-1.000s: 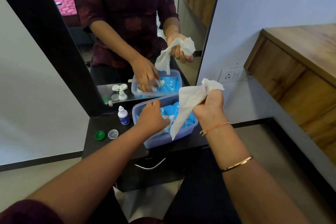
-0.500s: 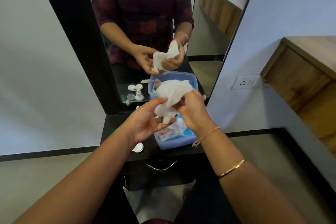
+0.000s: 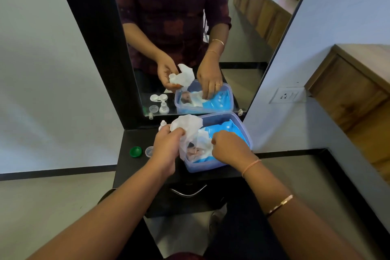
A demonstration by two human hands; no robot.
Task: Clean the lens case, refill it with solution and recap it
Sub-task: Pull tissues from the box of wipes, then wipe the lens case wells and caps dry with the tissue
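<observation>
Left hand (image 3: pixel 167 143) clutches the crumpled white tissue (image 3: pixel 186 124) alone. The right hand (image 3: pixel 230 148) sits knuckles-up inside the translucent blue plastic tub (image 3: pixel 202 167), fingertips down on the bright blue wipes packet (image 3: pixel 232 129); pinching or merely touching, I cannot tell. Half a second ago both hands worked the tissue above the tub; the right has since let go.

The white twin-well lens case (image 3: pixel 157 97) shows only as a mirror reflection, lying on the black shelf (image 3: pixel 135 167) beside the small white solution bottle (image 3: pixel 162 123). A green round cap (image 3: pixel 135 151) and a clear round cap (image 3: pixel 149 151) lie loose nearby. Wiping the case, I judge, is still to come.
</observation>
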